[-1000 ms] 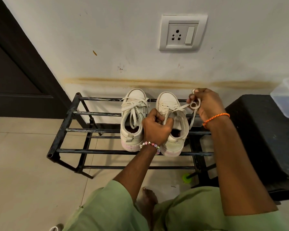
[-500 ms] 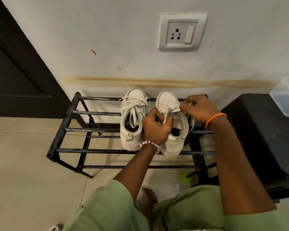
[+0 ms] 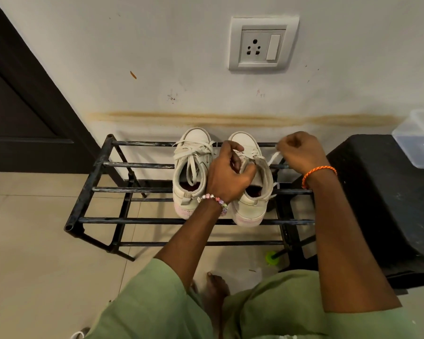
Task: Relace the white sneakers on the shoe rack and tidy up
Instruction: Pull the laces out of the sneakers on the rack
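Note:
Two white sneakers stand side by side, toes to the wall, on the top bars of a black metal shoe rack point(image 3: 88, 189). The left sneaker point(image 3: 191, 172) has loose laces lying across its opening. My left hand point(image 3: 228, 172) grips the tongue and upper edge of the right sneaker point(image 3: 252, 199). My right hand point(image 3: 301, 152) is curled to the right of that shoe and pinches a white lace point(image 3: 274, 158) that runs taut from the shoe's eyelets.
A black stool or stand point(image 3: 382, 196) sits right of the rack with a clear plastic box point(image 3: 419, 138) on it. A wall socket point(image 3: 262, 44) is above. A dark door point(image 3: 22, 106) is at left. A green cap point(image 3: 271, 258) lies under the rack. My knees and bare foot are close below.
My right hand dropped to the shoe's eyelets, then pulled out to the right with the lace. My left hand shifted its grip forward on the right sneaker's tongue.

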A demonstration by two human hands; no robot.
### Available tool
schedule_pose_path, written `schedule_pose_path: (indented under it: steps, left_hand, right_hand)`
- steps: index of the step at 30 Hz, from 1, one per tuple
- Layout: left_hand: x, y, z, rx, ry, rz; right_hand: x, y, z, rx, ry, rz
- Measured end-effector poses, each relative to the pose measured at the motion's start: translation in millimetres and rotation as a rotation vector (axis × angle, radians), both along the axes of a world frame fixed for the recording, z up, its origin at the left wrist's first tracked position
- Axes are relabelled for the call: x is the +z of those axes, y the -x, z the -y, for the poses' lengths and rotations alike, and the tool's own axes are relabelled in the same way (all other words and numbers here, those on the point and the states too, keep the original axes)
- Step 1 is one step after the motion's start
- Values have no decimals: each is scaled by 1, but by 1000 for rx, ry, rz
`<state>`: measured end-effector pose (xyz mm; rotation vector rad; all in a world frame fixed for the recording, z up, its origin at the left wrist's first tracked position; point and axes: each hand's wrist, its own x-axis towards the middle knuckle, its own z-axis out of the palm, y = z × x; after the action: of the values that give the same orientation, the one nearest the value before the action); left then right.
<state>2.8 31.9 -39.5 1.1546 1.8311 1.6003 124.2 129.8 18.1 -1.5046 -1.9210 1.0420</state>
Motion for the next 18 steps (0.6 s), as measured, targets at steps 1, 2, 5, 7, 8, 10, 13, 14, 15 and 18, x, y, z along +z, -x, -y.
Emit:
schedule_pose_path:
  steps: [1, 2, 5, 7, 8, 10, 13, 14, 15, 18]
  left_hand:
    - [5, 3, -3, -13, 40, -29]
    - [9, 7, -6, -26, 87, -65]
    - [15, 13, -15, -130, 275, -229]
    - [18, 9, -17, -185, 384, -298]
    - [20, 6, -18, -175, 412, -336]
    - [25, 2, -20, -100, 437, -488]
    - [26, -4, -24, -3, 471, -701]
    - [27, -6, -24, 11, 468, -718]
    - [27, -8, -25, 22, 459, -719]
    - [30, -7, -29, 47, 424, -745]
  right_hand:
    - [2, 2, 2, 57, 12, 28]
    - [5, 5, 4, 121, 53, 57]
    - [6, 12, 11, 255, 145, 195]
    - [4, 15, 13, 214, 160, 177]
    - [4, 15, 13, 180, 173, 155]
    - [7, 14, 10, 122, 229, 132]
    - [10, 12, 8, 10, 350, 61]
    - [11, 12, 8, -15, 392, 40]
    - [11, 11, 7, -30, 426, 24]
    - [11, 10, 4, -61, 473, -4]
